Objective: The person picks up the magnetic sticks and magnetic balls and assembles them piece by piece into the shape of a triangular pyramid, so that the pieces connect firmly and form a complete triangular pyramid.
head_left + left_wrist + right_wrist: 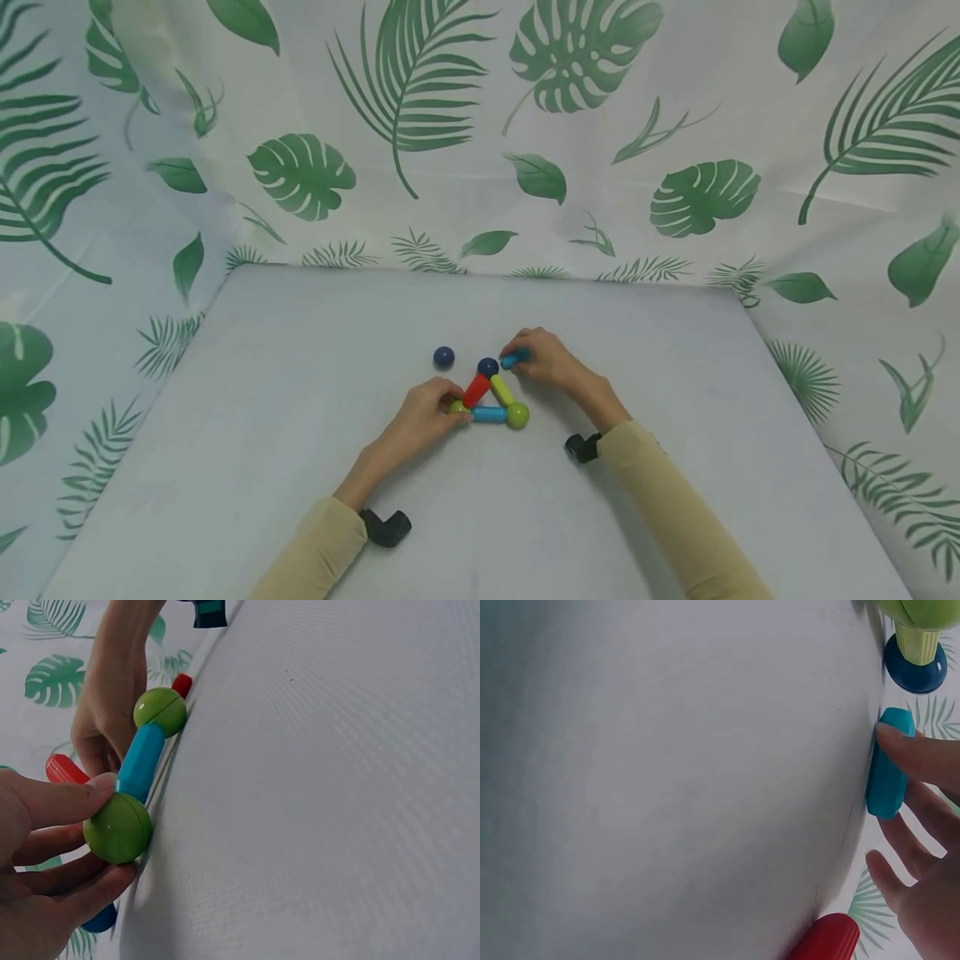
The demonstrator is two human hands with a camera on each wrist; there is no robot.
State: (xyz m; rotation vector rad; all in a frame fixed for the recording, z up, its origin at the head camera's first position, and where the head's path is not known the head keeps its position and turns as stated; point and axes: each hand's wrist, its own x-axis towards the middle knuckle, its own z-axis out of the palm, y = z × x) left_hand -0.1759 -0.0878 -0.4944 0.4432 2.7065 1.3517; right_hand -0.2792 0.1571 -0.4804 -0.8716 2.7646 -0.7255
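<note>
A triangle of toy building rods and balls lies on the table, with a red rod [476, 390], a yellow-green rod [502, 390] and a light blue rod [490, 414] as sides. Its corners are a dark blue ball [488, 367], a green ball [517, 415] and a second green ball [118, 828]. My left hand [429, 413] grips that second ball between thumb and fingers. Just right of the dark blue corner, my right hand [546, 357] pinches a separate blue rod [889, 763] between thumb and fingers.
A loose dark blue ball [444, 357] sits behind the triangle, to its left. The end of a red piece [829, 939] shows low in the right wrist view. Leaf-printed cloth [465, 192] hangs around the white table [300, 333] at the back and sides.
</note>
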